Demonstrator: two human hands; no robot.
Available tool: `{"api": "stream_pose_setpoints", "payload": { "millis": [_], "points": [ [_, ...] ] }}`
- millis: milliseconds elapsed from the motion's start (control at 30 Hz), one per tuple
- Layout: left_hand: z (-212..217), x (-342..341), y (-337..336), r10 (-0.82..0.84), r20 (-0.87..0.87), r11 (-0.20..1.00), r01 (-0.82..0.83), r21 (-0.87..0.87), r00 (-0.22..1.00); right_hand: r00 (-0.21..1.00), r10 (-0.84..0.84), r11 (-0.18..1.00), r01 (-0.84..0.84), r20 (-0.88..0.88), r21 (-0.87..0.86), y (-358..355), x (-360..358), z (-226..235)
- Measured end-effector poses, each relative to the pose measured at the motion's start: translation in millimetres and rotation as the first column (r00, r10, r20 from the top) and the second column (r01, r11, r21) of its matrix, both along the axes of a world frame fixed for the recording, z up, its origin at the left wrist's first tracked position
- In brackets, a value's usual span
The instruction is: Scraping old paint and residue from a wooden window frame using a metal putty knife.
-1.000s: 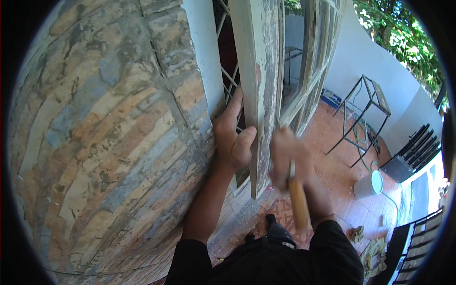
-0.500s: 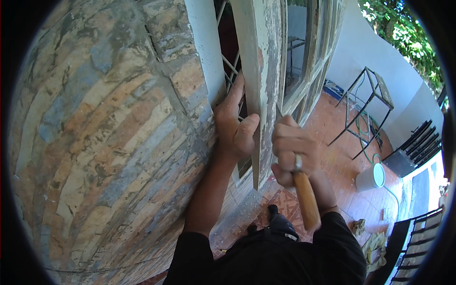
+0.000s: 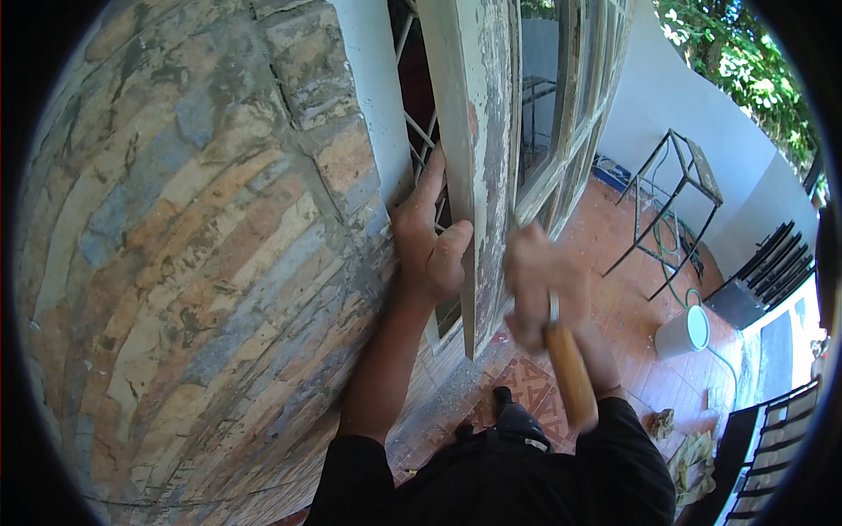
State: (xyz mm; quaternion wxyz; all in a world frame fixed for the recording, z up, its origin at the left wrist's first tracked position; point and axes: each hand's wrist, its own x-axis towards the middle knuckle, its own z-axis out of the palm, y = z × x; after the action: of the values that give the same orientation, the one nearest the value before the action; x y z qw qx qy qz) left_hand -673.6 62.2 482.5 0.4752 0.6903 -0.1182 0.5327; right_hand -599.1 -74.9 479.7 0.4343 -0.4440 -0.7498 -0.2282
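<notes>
The left hand (image 3: 430,241) grips the edge of the weathered window shutter (image 3: 478,149), fingers wrapped behind it and thumb in front. Just right of the shutter, the blurred right hand (image 3: 542,285) is closed around a wooden-handled tool (image 3: 570,373), its handle pointing down; the brick wall (image 3: 193,263) lies left of the shutter.

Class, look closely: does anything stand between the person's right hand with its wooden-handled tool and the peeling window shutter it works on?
Nothing visible does. The right hand holds the wooden-handled tool right at the shutter; the left hand grips the shutter's other side.
</notes>
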Motion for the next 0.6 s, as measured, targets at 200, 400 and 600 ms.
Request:
{"api": "stream_pose_setpoints", "payload": {
  "millis": [200,400,600],
  "points": [
    [-2.8,-0.9,0.0,-0.023,-0.029,1.000,0.023,-0.008,0.999,0.993,0.114,0.992,-0.113,0.019,-0.055,4.3,1.0,2.4],
    [-3.3,4.7,-1.2,-0.082,0.013,0.996,0.082,-0.024,0.997,0.967,0.251,0.958,-0.253,0.032,0.132,20.5,1.9,10.8],
    [-1.7,5.2,-3.0,-0.070,0.021,0.997,0.070,-0.017,0.997,0.986,0.166,0.986,-0.167,-0.026,-0.018,15.9,8.8,7.1]
  ]
}}
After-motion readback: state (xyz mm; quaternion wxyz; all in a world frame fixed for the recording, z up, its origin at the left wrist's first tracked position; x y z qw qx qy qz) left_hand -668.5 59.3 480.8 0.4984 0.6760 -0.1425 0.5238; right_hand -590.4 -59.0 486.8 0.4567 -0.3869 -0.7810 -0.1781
